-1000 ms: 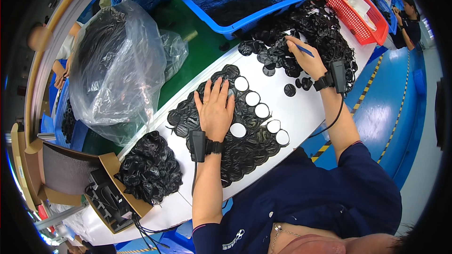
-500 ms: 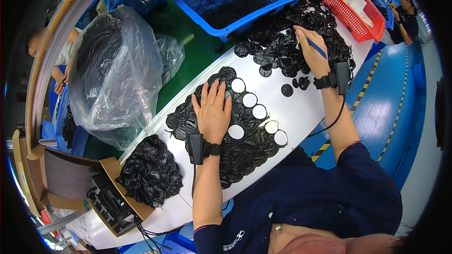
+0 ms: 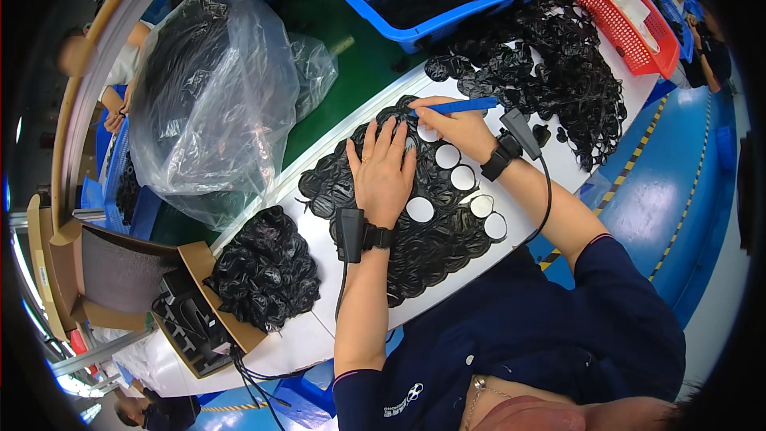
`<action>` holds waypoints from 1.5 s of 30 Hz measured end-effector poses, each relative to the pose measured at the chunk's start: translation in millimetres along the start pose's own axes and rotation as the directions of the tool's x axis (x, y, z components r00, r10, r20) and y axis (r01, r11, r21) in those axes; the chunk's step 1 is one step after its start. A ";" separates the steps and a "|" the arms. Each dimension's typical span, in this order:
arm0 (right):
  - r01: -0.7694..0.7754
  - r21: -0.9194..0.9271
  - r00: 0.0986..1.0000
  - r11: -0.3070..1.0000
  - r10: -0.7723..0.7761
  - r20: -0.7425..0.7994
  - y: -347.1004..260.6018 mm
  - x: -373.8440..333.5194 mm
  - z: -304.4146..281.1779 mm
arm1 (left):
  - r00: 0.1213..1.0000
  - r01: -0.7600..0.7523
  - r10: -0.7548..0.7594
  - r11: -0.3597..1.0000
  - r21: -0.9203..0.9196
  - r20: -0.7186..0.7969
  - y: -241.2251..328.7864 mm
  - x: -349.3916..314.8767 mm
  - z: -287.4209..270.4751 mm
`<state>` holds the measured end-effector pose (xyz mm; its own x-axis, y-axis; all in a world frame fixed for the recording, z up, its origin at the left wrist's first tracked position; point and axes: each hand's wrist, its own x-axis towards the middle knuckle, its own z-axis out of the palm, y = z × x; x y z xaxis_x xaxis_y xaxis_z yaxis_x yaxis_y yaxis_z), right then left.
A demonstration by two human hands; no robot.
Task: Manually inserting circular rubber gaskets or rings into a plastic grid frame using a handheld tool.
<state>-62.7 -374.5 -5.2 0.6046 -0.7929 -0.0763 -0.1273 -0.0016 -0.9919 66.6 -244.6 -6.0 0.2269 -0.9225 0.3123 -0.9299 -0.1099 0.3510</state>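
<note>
My left hand (image 3: 384, 185) lies flat, fingers spread, on a spread of flat round black pieces (image 3: 427, 259) covering the middle of the white table. Close to its fingertips, my right hand (image 3: 463, 129) grips a blue pen-shaped tool (image 3: 477, 104) over the far edge of that spread. The tool's working tip is hidden by the fingers. Several white circles (image 3: 463, 177) rimmed in black show among the pieces; whether they are white inserts or open rings I cannot tell. To the right lies a loose heap of similar black pieces (image 3: 550, 72).
A rounded black pile (image 3: 267, 271) sits at left beside a cardboard box (image 3: 231, 315) with cables. Beyond the table are a large clear plastic bag (image 3: 223, 104), a blue basket (image 3: 399, 28) and a red basket (image 3: 622, 28). Other people work at far left, far right and lower left.
My right hand has come left and nearer, from the loose heap to beside my left hand, still holding the blue tool. My left hand stays on the black pieces. The whole view has shifted slightly.
</note>
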 end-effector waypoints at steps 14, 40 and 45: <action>-0.012 -0.082 1.000 0.997 0.012 -0.001 -5.6 0.5 4.4 | 1.000 0.003 -0.003 1.000 -0.004 -0.002 -0.5 0.3 -0.6; 0.012 0.049 0.996 0.999 -0.016 0.084 -4.1 -1.0 24.1 | 0.994 0.112 -0.112 0.989 0.093 -0.010 -13.2 -24.0 -16.4; -0.001 -0.006 0.997 1.000 0.002 0.079 -2.3 0.2 31.3 | 0.995 0.090 -0.086 0.992 0.091 -0.045 -15.2 -26.6 -13.9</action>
<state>-37.7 -355.6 -6.2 0.6648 -0.7421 -0.0859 -0.1325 -0.0040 -0.9912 78.7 -213.3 -7.4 0.3185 -0.8922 0.3203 -0.9283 -0.2251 0.2961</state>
